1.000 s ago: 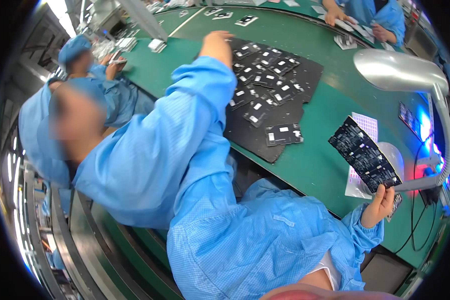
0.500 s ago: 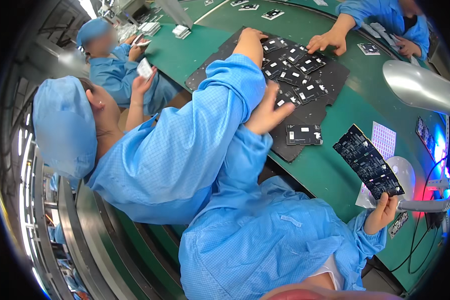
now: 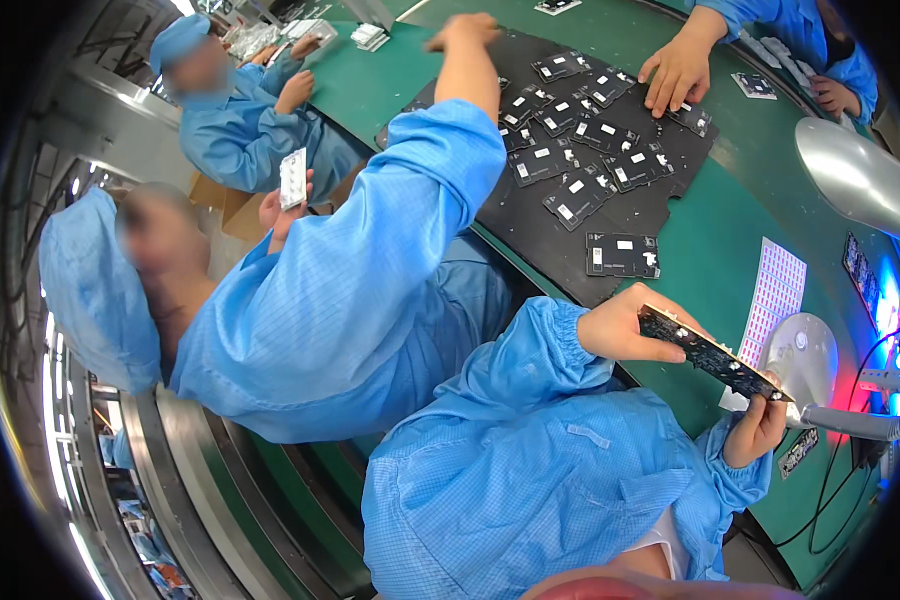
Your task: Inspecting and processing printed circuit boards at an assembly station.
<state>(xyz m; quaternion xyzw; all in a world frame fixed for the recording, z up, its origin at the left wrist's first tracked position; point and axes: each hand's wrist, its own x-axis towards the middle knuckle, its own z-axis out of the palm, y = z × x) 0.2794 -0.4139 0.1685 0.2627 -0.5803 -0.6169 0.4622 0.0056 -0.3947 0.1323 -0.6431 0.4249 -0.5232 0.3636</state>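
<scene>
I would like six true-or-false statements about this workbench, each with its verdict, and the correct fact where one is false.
1. The camera wearer's left hand and right hand hold the same circuit board. True.
2. All the loose boards stand in one neat stack. False: the loose boards lie spread over a black mat.
3. A co-worker's hand is at the black mat. True.
4. The printed sheet lies left of the black mat. False: the printed sheet is to its right.
5. At the left, another co-worker's hand holds a white piece. True.
6. The lamp head is bright green. False: the lamp head is silver.
</scene>
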